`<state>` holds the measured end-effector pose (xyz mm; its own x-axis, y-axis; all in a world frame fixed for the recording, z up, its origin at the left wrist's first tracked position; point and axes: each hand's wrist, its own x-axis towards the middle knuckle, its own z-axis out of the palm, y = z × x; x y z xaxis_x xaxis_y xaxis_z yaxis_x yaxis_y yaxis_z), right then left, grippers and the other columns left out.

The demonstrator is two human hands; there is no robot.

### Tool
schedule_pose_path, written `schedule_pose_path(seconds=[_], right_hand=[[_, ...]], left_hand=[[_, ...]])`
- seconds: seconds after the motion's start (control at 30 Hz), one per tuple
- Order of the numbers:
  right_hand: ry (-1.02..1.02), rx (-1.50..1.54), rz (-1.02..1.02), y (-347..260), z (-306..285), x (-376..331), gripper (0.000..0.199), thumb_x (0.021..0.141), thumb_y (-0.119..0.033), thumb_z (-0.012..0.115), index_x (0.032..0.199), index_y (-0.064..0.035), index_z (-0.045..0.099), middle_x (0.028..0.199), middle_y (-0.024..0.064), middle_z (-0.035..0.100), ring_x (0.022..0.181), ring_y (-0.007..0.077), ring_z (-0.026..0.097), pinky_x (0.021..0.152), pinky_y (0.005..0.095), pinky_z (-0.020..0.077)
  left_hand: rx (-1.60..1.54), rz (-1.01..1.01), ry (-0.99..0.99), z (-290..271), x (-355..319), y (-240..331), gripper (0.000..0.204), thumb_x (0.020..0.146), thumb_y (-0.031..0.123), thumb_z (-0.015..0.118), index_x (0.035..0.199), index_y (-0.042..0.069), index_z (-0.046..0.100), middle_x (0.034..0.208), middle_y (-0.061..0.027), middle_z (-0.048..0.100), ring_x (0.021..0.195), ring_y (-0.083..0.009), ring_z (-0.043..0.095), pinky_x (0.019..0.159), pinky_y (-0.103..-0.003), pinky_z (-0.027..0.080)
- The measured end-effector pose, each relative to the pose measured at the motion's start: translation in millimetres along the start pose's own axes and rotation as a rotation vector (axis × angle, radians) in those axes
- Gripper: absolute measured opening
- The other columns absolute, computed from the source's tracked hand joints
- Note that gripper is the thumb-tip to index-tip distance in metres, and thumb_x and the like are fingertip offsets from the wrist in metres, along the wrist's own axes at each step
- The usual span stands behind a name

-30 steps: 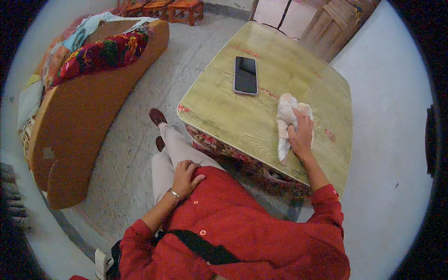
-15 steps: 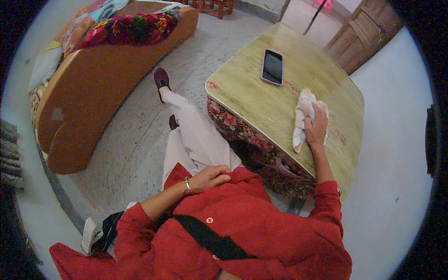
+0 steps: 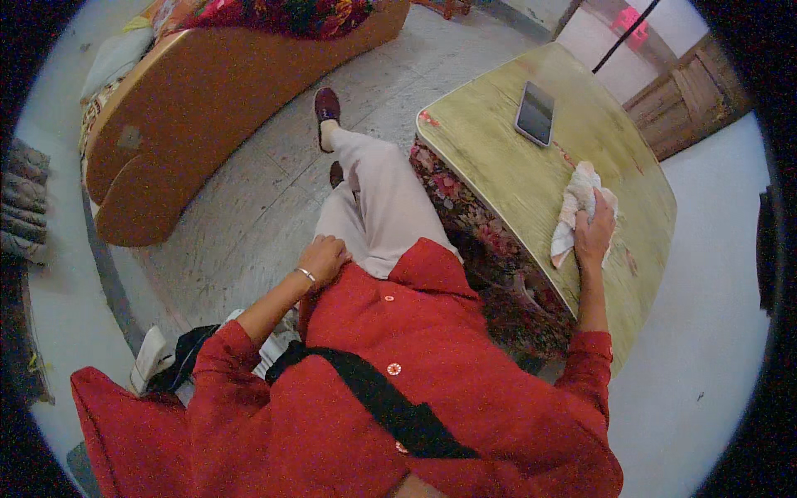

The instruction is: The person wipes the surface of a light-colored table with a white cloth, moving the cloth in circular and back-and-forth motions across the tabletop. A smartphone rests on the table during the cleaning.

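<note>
My right hand (image 3: 594,234) rests on a crumpled, off-white and pale orange cloth (image 3: 568,220), its fingers bent round the bunched fabric. The cloth lies on a yellow-green table top (image 3: 490,158) close to its near right side. Farther off on the table a dark-screened phone (image 3: 535,114) lies face up, apart from the cloth. My left hand (image 3: 326,259), with a bracelet on the wrist, is at my lap by the hem of my red shirt (image 3: 432,332). Its fingers are curled together against my light trousers (image 3: 386,199); whether they grip anything is hidden.
Floral fabric (image 3: 473,212) covers the table's side. A brown wooden bed end (image 3: 199,116) with colourful bedding (image 3: 282,12) stands at the left. A wooden door (image 3: 689,100) is beyond the table, and a white wall (image 3: 714,274) runs along the right.
The view has shifted, so the table and bed sit farther right in it. My left hand has slid left across my lap, fingers curled. My right hand remains on the cloth.
</note>
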<state>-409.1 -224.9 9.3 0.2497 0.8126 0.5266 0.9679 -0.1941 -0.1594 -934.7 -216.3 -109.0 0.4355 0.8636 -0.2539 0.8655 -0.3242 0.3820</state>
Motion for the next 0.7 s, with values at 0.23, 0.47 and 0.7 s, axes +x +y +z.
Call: schedule_pose_path(seconds=[0.23,0.47,0.7], right_hand=[[-0.057,-0.010,-0.009,-6.2,-3.7,2.1,0.056,0.079,-0.021,0.054,0.133,-0.0099,0.046,0.120,0.0221,0.052,0.112,0.0396,0.048,0.098,0.0479,0.0358],[0.079,0.006,-0.099,17.4,4.5,-2.0,0.053,0.079,-0.021,0.054,0.130,-0.0057,0.049,0.118,0.0234,0.054,0.110,0.0410,0.049,0.098,0.0491,0.0354],[-0.141,0.070,0.086,8.9,-4.4,17.9,0.046,0.079,-0.025,0.057,0.120,-0.0045,0.058,0.122,0.0182,0.056,0.116,0.0368,0.050,0.102,0.0462,0.0354]], left_hand=[[-0.138,0.058,0.146,-0.4,-17.3,1.3,0.024,0.090,0.026,0.053,0.091,0.003,0.057,0.092,-0.0176,0.060,0.092,-0.0380,0.055,0.079,-0.045,0.045],[-0.342,0.244,-0.454,-43.3,-56.5,39.1,0.025,0.095,0.027,0.046,0.101,0.005,0.056,0.094,-0.0207,0.063,0.089,-0.0402,0.061,0.078,-0.046,0.047],[-0.415,0.262,-0.388,-56.7,-39.1,49.7,0.020,0.091,0.021,0.051,0.098,0.004,0.057,0.092,-0.0211,0.063,0.088,-0.0375,0.061,0.076,-0.042,0.048]])
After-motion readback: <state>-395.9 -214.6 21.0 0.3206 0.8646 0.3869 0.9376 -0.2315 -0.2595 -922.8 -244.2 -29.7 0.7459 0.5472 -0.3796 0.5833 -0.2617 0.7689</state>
